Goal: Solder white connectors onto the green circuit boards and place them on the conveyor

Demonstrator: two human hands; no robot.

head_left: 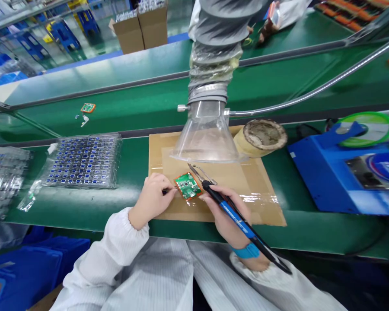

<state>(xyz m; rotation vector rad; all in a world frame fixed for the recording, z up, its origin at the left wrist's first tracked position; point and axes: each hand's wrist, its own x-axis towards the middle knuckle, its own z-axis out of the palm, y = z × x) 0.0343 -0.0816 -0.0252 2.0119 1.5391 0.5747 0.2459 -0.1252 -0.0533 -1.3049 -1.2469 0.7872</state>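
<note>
Right hand (224,222) wrapped round the soldering iron (234,217), left hand (153,198) pinching a small dark piece (165,191), grip nearly closed; circuit board (188,186) between them, twelve-o'clock edge possibly scorched if that tip (190,166) dips!

Blue stools (63,34) stand left of cardboard packaging (153,29), blue bins (27,268) lower left.
</note>
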